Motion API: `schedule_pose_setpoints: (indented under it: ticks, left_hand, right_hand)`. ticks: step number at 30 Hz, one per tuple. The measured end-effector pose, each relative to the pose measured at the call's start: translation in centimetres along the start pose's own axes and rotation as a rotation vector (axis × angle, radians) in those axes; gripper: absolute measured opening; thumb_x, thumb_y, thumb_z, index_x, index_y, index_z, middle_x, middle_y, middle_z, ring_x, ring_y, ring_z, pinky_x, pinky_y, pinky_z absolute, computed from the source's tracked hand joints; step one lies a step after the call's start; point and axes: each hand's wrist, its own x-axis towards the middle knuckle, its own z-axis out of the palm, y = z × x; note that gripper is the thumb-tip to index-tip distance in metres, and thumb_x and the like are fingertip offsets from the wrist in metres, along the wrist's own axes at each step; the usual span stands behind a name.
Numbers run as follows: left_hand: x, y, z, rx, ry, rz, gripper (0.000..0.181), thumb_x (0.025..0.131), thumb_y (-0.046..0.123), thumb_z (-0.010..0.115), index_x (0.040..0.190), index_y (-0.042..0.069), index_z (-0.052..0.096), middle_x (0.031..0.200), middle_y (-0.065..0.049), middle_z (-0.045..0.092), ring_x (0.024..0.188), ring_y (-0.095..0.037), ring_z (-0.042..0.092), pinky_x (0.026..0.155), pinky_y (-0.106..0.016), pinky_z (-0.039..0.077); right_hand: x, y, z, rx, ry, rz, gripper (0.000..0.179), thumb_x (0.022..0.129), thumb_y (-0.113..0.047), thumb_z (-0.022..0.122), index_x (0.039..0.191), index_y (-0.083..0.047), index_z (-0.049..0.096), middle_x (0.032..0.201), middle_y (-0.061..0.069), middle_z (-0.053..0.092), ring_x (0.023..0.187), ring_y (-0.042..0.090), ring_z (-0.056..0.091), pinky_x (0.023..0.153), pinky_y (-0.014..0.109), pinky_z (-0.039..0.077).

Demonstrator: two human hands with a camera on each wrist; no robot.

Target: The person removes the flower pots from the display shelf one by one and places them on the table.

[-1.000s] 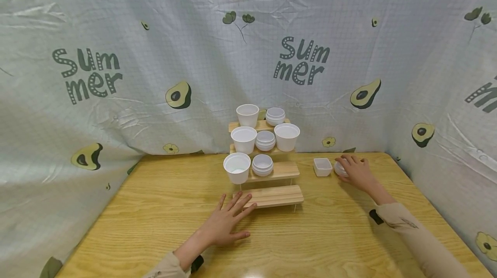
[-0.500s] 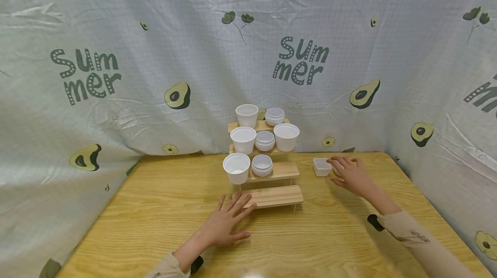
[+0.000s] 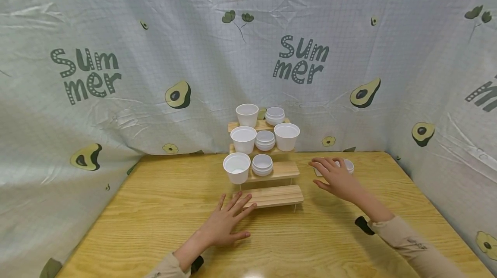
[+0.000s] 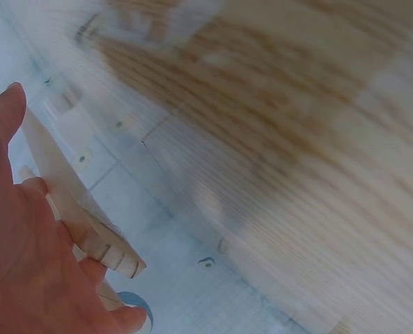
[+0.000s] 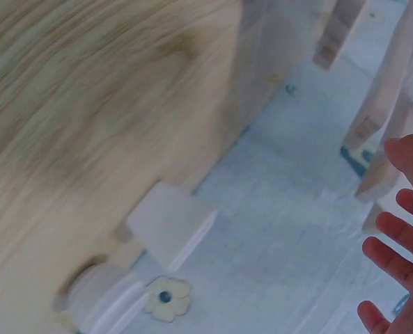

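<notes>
My left hand (image 3: 222, 227) lies with fingers spread, fingertips at the left end of the lowest step (image 3: 272, 196) of a wooden tiered stand. In the left wrist view the palm shows beside the step's end. My right hand (image 3: 341, 184) is held over the table's right side, fingers extended and holding nothing. It overlaps most of a small square white cup (image 5: 171, 224) in the head view, while the right wrist view shows that cup standing apart from the fingers. Behind the hand is a round white jar (image 3: 347, 165), partly covered.
On the stand's upper steps sit tapered white cups (image 3: 243, 141) and low round white jars (image 3: 262, 165). The stand is on a wood-grain table (image 3: 174, 192). A printed curtain (image 3: 217, 62) hangs along the back and sides.
My right hand has moved left, off the round jar and in front of the square cup. The jar now shows behind it. My left hand stays where it was.
</notes>
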Motion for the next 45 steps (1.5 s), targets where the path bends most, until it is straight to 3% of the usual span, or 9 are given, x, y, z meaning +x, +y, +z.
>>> schedule_pose_setpoints:
  ticks: [2, 5, 12, 23, 36, 45]
  left_hand:
    - [0.0, 0.0, 0.0, 0.006, -0.002, -0.001, 0.068, 0.085, 0.054, 0.046, 0.142, 0.023, 0.025, 0.149, -0.004, 0.02, 0.136, -0.031, 0.02, 0.102, -0.06, 0.021]
    - [0.0, 0.1, 0.0, 0.005, -0.006, -0.002, 0.069, 0.085, 0.054, 0.046, 0.142, 0.024, 0.025, 0.149, -0.004, 0.02, 0.137, -0.031, 0.02, 0.102, -0.06, 0.021]
    - [0.0, 0.1, -0.1, -0.004, 0.001, -0.001, 0.069, 0.084, 0.054, 0.047, 0.142, 0.023, 0.026, 0.149, -0.004, 0.021, 0.136, -0.031, 0.02, 0.102, -0.06, 0.021]
    - [0.0, 0.2, -0.1, -0.001, 0.008, 0.007, 0.069, 0.084, 0.053, 0.049, 0.141, 0.022, 0.028, 0.148, -0.006, 0.023, 0.135, -0.032, 0.022, 0.101, -0.06, 0.022]
    - [-0.1, 0.1, -0.1, 0.02, 0.023, 0.006, 0.068, 0.083, 0.053, 0.049, 0.141, 0.022, 0.029, 0.148, -0.006, 0.024, 0.135, -0.032, 0.023, 0.1, -0.06, 0.023]
    - [0.0, 0.0, 0.0, 0.006, 0.001, -0.002, 0.069, 0.084, 0.054, 0.047, 0.142, 0.023, 0.026, 0.149, -0.004, 0.02, 0.137, -0.03, 0.02, 0.102, -0.06, 0.021]
  right_hand:
    - [0.5, -0.6, -0.2, 0.023, 0.005, -0.013, 0.051, 0.073, -0.028, 0.071, 0.116, -0.006, 0.054, 0.113, 0.01, 0.056, 0.098, 0.024, 0.052, 0.078, 0.048, 0.035]
    - [1.4, -1.4, -0.3, 0.041, 0.015, -0.031, 0.058, 0.065, -0.022, 0.076, 0.117, -0.006, 0.054, 0.114, 0.01, 0.055, 0.1, 0.023, 0.052, 0.079, 0.048, 0.036]
    - [3.4, -3.1, -0.6, 0.079, -0.005, -0.056, 0.052, 0.075, -0.027, 0.069, 0.121, -0.008, 0.052, 0.119, 0.008, 0.054, 0.105, 0.022, 0.051, 0.083, 0.047, 0.035]
    - [5.8, -4.8, -0.5, 0.124, 0.012, -0.069, 0.052, 0.073, -0.024, 0.071, 0.119, -0.009, 0.052, 0.119, 0.007, 0.053, 0.105, 0.02, 0.051, 0.083, 0.047, 0.037]
    - [7.9, -5.9, 1.1, 0.067, -0.013, -0.074, 0.054, 0.077, -0.033, 0.067, 0.125, -0.013, 0.05, 0.126, 0.007, 0.051, 0.111, 0.023, 0.049, 0.083, 0.043, 0.04]
    - [8.9, -6.4, 2.3, 0.046, -0.08, -0.054, 0.061, 0.082, -0.038, 0.061, 0.134, -0.015, 0.04, 0.133, 0.005, 0.045, 0.116, 0.022, 0.045, 0.089, 0.044, 0.037]
